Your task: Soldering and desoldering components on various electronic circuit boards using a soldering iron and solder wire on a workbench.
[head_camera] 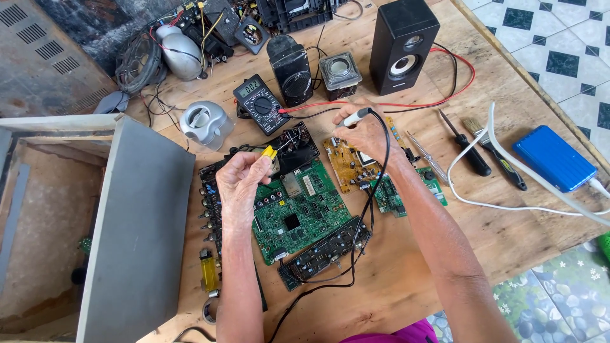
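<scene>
My left hand pinches a small yellow-handled tool, its tip pointing at a black part at the top of the boards. My right hand grips a soldering iron by its pale handle, and its black cord loops down over my forearm. Both hands hover above a large green circuit board. A yellow-brown board lies under my right hand. A black multimeter with red and black leads sits just behind.
A long dark board and a small green board lie near the middle. Speakers stand at the back. Screwdrivers, a brush, a blue box and white cable lie right. An open grey casing is left, a yellow lighter beside it.
</scene>
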